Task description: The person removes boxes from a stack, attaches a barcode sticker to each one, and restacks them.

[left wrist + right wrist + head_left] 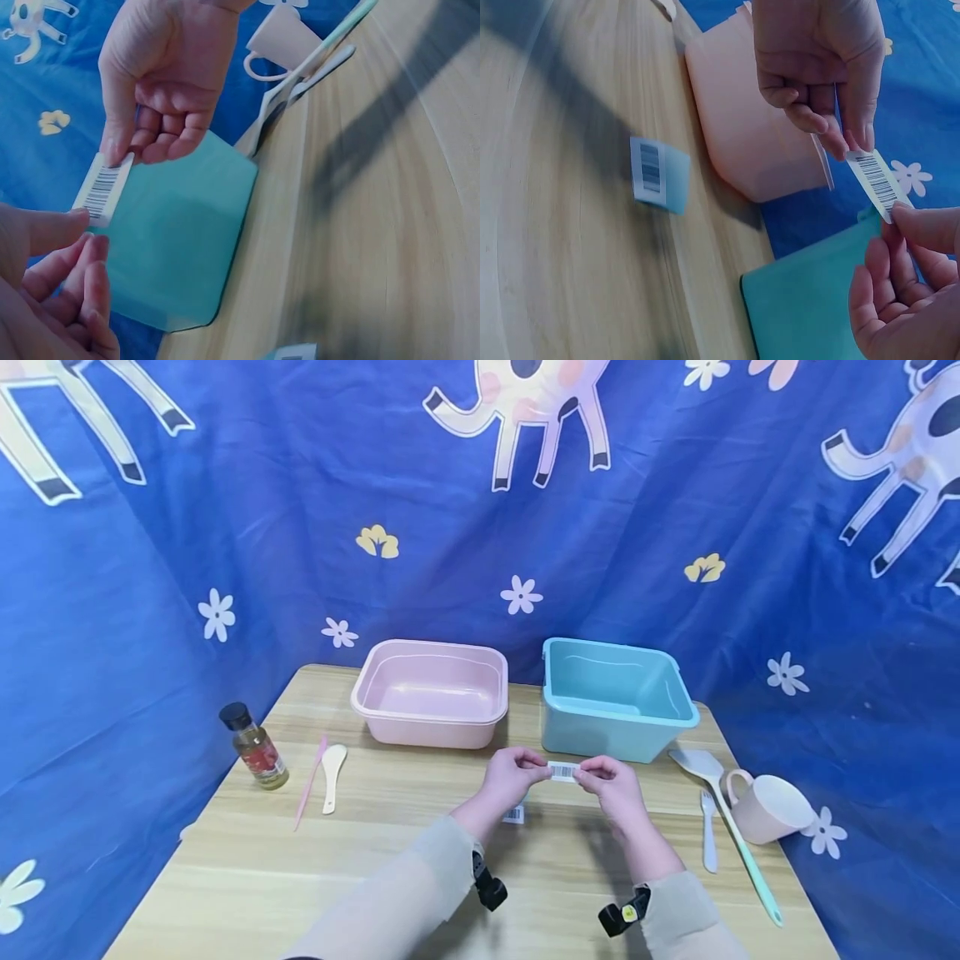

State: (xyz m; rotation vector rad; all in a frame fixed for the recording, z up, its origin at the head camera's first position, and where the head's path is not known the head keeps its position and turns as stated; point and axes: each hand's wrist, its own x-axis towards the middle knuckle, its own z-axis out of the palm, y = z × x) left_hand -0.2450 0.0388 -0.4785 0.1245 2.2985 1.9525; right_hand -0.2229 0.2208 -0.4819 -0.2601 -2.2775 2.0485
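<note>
Between my two hands a small white barcode label (562, 772) is held up in front of the blue basin (600, 735). My left hand (513, 777) pinches its left end between thumb and fingers, and my right hand (611, 785) pinches the right end. The label's printed bars (102, 193) face the left wrist camera. On the table below, partly hidden by the left forearm in the head view, lies another barcode label (651, 171) with a light-blue part along one side.
Left of the blue basin stands a pink basin (431, 735). A sauce bottle (258, 752), a pink stick (311, 783) and a white spoon (332, 777) are at left. At right lie a spatula (738, 831), a fork (708, 835) and a tipped mug (772, 810).
</note>
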